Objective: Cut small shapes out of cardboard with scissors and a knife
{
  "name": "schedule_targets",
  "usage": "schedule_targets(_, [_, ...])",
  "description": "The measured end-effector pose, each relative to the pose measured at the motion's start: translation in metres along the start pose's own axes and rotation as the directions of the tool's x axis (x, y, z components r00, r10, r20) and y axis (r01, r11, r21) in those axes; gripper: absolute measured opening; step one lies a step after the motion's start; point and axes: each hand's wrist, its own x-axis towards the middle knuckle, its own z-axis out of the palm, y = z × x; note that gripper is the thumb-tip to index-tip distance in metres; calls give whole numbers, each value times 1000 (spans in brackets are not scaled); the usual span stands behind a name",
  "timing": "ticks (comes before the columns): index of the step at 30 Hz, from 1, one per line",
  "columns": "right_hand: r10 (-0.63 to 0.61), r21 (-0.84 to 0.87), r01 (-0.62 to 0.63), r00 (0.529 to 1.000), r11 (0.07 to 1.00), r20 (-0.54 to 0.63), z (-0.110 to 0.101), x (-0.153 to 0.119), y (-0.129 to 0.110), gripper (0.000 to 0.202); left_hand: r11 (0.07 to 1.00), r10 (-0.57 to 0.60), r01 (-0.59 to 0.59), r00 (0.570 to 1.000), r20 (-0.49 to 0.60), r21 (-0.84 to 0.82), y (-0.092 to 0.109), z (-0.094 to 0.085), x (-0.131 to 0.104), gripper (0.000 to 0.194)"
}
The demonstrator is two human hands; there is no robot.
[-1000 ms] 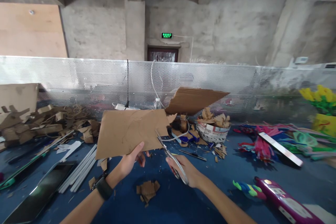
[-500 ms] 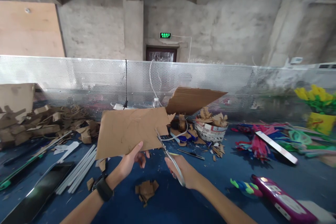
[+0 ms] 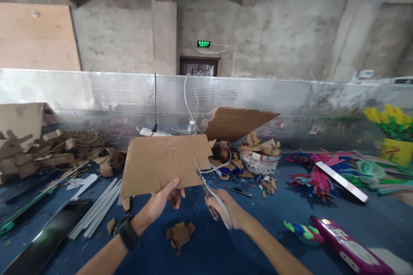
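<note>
A flat brown cardboard sheet is held up above the table, its right edge notched. My left hand pinches its lower edge, thumb on the near face and fingers behind. In my right hand is a pair of metal scissors, fingers through the handles. Their blades lie at the sheet's lower right part; one blade shows in front of the cardboard. Below the hands, a small pile of cardboard scraps rests on the blue table.
A woven basket with cardboard pieces stands behind, beside a larger cardboard sheet. Left lie white sticks, a black tablet-like slab and heaped cardboard scraps. Right are a purple device, a white bar and colourful strips.
The cardboard sheet and both hands have shifted slightly right. The scissor handles have spread further apart, with the blades still at the cardboard.
</note>
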Motion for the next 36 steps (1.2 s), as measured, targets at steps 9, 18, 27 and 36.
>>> schedule_targets(9, [6,-166,-22,995,986,-98,6,-1,-8,45,999,-25,24,998,62,22,-3,6,-3,62])
schedule_targets(18, [-62,-279,22,989,960,-134,10,-2,-11,49,1000,15,-15,999,39,18,-1,7,-5,62])
schedule_targets(27, [-103,-218,69,984,973,-149,19,1,5,50,987,68,-78,995,70,141,9,2,-9,60])
schedule_targets(36, [-16,55,22,994,998,-112,28,7,11,56,985,91,-89,996,-6,149,10,-3,-6,53])
